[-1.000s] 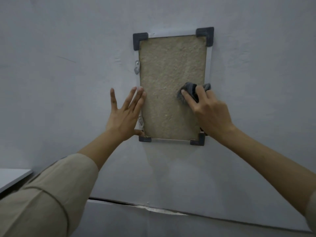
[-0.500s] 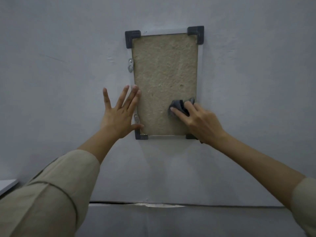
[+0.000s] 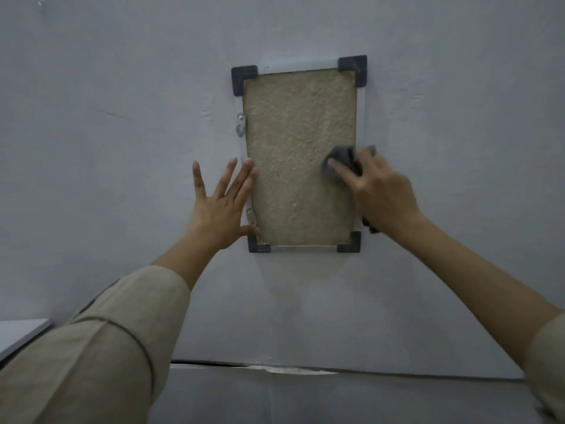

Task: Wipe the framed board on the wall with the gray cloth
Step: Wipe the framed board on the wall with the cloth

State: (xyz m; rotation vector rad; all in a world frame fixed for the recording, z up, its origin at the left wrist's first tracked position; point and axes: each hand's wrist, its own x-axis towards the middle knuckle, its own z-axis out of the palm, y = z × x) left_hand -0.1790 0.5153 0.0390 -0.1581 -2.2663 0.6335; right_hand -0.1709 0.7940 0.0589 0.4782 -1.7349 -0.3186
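Observation:
The framed board (image 3: 293, 142) hangs on the pale wall, a tan rough panel with a thin silver rim and dark corner caps. My right hand (image 3: 382, 194) grips the bunched gray cloth (image 3: 342, 160) and presses it on the board's right side, about halfway up. A tail of the cloth shows below my wrist by the lower right corner. My left hand (image 3: 223, 203) lies flat with fingers spread on the wall, its fingertips touching the board's left rim and its thumb near the lower left corner cap.
Two small metal hanger brackets (image 3: 241, 123) sit on the board's left rim. A horizontal seam (image 3: 275, 367) with peeling paint runs across the wall below. A white surface edge (image 3: 18, 335) shows at the far left.
My right hand slid the cloth down the board's right side, then back up to about mid-height. My left hand stayed flat against the left rim.

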